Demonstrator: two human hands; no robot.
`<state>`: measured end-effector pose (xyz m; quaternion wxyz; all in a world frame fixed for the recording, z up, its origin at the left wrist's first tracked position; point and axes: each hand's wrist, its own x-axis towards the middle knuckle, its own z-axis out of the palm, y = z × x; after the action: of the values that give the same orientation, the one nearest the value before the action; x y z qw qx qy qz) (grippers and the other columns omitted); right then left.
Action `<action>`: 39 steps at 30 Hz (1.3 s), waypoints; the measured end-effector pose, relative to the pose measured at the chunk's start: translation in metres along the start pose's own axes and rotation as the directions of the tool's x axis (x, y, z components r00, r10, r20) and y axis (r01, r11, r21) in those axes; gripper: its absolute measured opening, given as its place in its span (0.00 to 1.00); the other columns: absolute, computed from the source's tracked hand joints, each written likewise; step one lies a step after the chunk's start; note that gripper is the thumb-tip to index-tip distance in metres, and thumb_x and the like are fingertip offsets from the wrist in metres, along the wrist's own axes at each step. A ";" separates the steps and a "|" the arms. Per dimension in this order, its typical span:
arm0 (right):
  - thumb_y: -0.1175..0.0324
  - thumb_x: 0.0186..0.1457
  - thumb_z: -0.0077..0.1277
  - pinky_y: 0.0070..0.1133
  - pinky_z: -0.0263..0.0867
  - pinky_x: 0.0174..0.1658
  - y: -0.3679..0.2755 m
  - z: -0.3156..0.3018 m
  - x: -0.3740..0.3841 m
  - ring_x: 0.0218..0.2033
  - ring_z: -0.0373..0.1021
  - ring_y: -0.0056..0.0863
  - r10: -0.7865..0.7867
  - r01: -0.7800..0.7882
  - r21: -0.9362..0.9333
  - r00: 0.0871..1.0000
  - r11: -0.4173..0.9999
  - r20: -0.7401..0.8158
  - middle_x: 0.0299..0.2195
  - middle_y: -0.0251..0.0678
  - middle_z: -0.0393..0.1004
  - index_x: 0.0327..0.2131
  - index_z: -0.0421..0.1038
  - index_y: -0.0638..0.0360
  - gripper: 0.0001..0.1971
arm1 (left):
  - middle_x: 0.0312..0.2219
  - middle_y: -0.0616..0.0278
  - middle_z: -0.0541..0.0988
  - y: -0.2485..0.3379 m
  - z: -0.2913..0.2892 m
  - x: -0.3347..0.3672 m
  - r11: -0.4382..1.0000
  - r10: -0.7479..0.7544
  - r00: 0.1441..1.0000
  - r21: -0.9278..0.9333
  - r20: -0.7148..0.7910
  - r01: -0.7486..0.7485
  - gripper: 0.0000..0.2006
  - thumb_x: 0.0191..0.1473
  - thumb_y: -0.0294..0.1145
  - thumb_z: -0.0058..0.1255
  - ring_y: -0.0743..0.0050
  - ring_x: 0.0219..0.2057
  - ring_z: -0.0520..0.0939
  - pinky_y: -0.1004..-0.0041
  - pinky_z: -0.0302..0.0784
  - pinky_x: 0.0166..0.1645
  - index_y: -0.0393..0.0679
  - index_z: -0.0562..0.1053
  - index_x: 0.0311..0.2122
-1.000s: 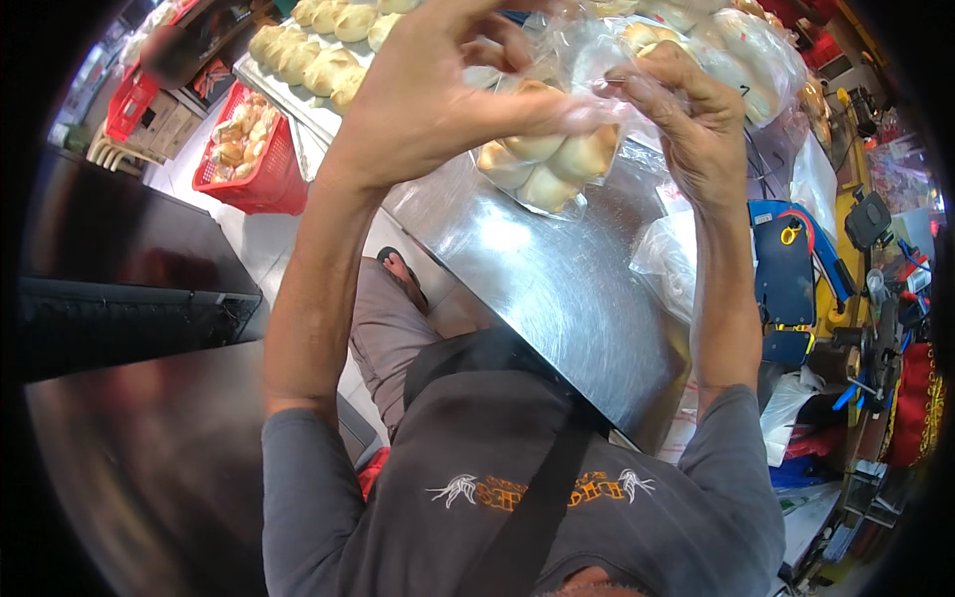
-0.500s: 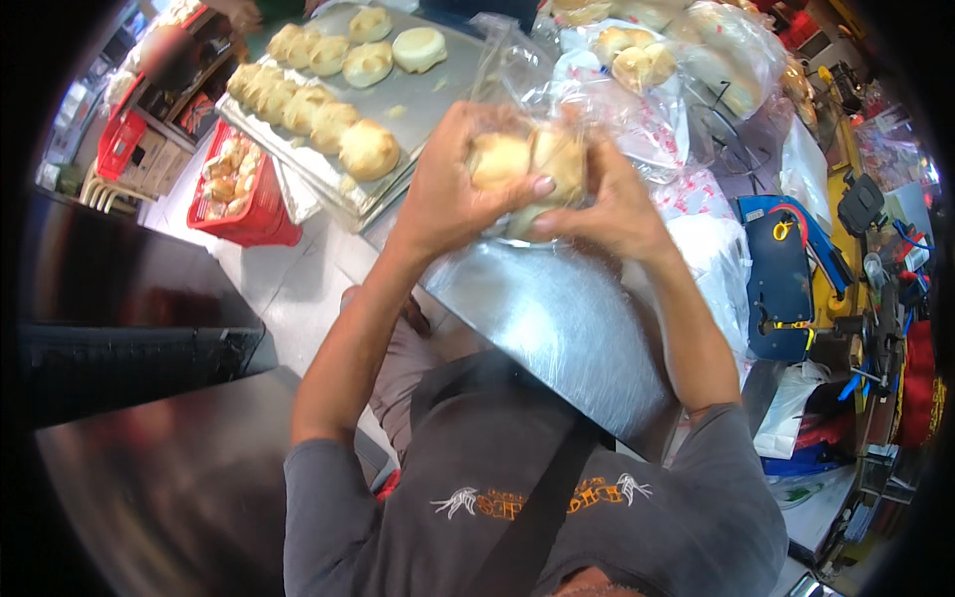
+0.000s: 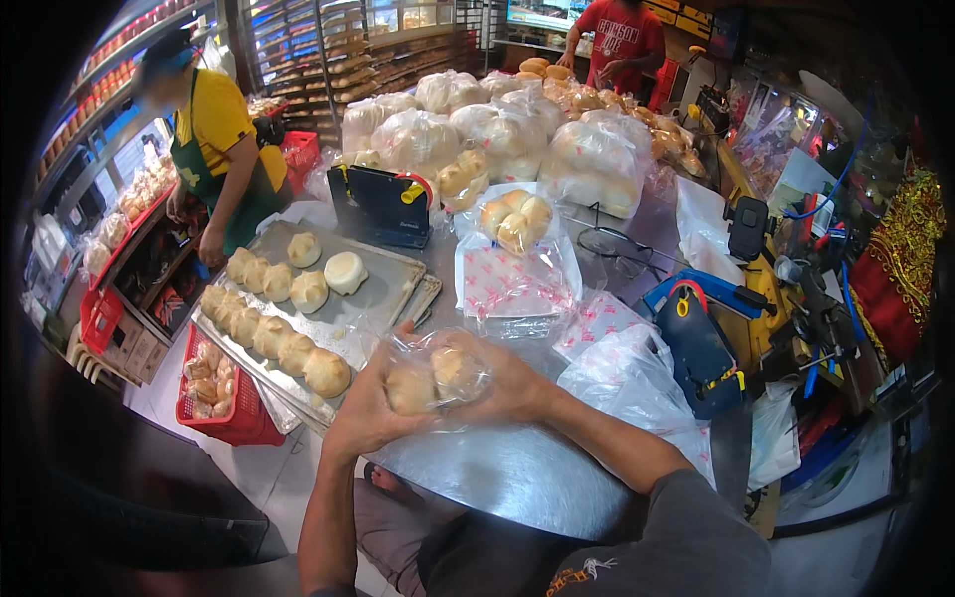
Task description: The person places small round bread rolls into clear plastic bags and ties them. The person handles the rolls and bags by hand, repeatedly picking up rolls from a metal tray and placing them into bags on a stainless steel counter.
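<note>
Both hands are cupping a clear plastic bag of buns just above the near edge of the steel bench: the left hand is wrapping under and around its left side while the right hand is closing over its right side, seemingly so the loose film is staying gathered around the rolls. Along the bench's left edge a metal tray is carrying rows of unbagged buns within easy reach, and a sealed bag of buns is lying toward the middle, with more filled bags piling up at the far edge.
</note>
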<state>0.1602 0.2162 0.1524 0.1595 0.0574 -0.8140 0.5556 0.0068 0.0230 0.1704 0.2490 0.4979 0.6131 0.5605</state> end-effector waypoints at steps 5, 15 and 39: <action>0.67 0.45 0.75 0.27 0.64 0.64 -0.001 0.008 0.002 0.60 0.68 0.29 0.003 -0.004 0.045 1.000 0.999 0.024 0.59 0.41 0.72 0.66 0.61 0.61 0.46 | 0.54 0.55 0.79 0.000 -0.001 0.000 0.990 -0.087 0.996 -0.109 -0.009 0.086 0.51 0.36 0.33 0.80 0.64 0.55 0.79 0.67 0.74 0.61 0.33 0.65 0.66; 0.63 0.52 0.67 0.31 0.66 0.61 -0.019 0.007 0.013 0.56 0.72 0.42 -0.137 0.124 -0.232 0.990 0.965 -0.042 0.53 0.47 0.73 0.63 0.66 0.64 0.36 | 0.49 0.54 0.82 -0.011 0.024 -0.008 0.968 0.094 0.964 0.249 -0.248 -0.031 0.46 0.48 0.36 0.70 0.65 0.51 0.83 0.67 0.77 0.57 0.32 0.61 0.69; 0.68 0.60 0.61 0.29 0.71 0.38 -0.061 0.012 0.033 0.31 0.76 0.32 -0.146 0.134 -0.077 0.972 0.988 -0.185 0.30 0.44 0.79 0.35 0.78 0.66 0.09 | 0.44 0.49 0.84 0.026 0.050 -0.021 0.873 0.278 0.936 0.463 -0.216 -0.153 0.23 0.43 0.31 0.74 0.52 0.46 0.85 0.62 0.79 0.51 0.38 0.80 0.46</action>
<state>0.1435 0.1845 0.2126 0.2768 0.0562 -0.8064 0.5195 0.0665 0.0233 0.1767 -0.0220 0.5240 0.6921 0.4960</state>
